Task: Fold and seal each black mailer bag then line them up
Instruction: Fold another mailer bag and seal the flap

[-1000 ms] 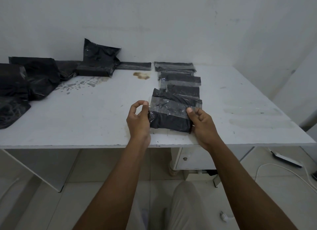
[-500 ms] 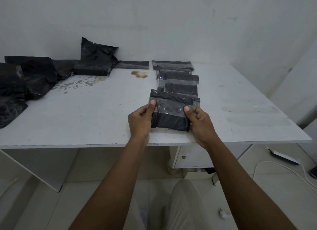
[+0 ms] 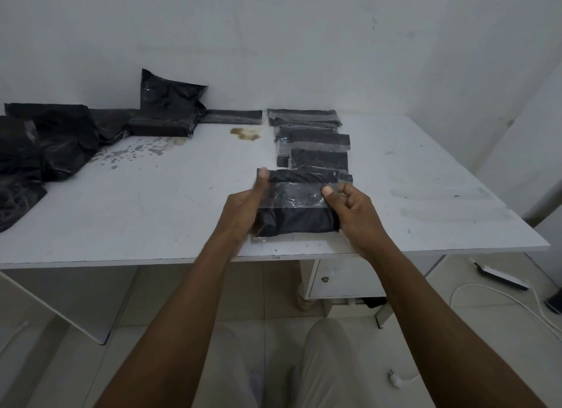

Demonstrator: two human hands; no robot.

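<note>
The mailer bag [image 3: 296, 217] is between my two hands, low over the table [image 3: 152, 213] near its front edge. Its long axis runs left to right across me. My left hand [image 3: 243, 208] wraps the left end, and the fingers [image 3: 261, 176] reach up along that edge to the top corner. My right hand [image 3: 355, 216] takes the right end with its fingers [image 3: 348, 193] curled, the thumb pressing down on the clear tape strip [image 3: 292, 196] that crosses the fold. Both hands are clamped on the one bag, and neither is nearer than the other.

What matters for setting it down is that the row of sealed bags [image 3: 316, 139] lies straight ahead of my fingertips, running away from me towards the wall. Each bag in it lies crosswise, the same way as the one I hold. The nearest bag in the row is just beyond the far edge of my bag, and I judge the two overlap slightly.

Counts:
- one bag in hand
- three sealed bags plainly in the row, with a sliver at the right that may be a fourth
- one flat folded bag [image 3: 231, 117] by the wall
- one puffed bag [image 3: 170, 103] standing against the wall
- a heap of loose black bags [image 3: 51, 139] at the left, too tangled for me to count
</note>
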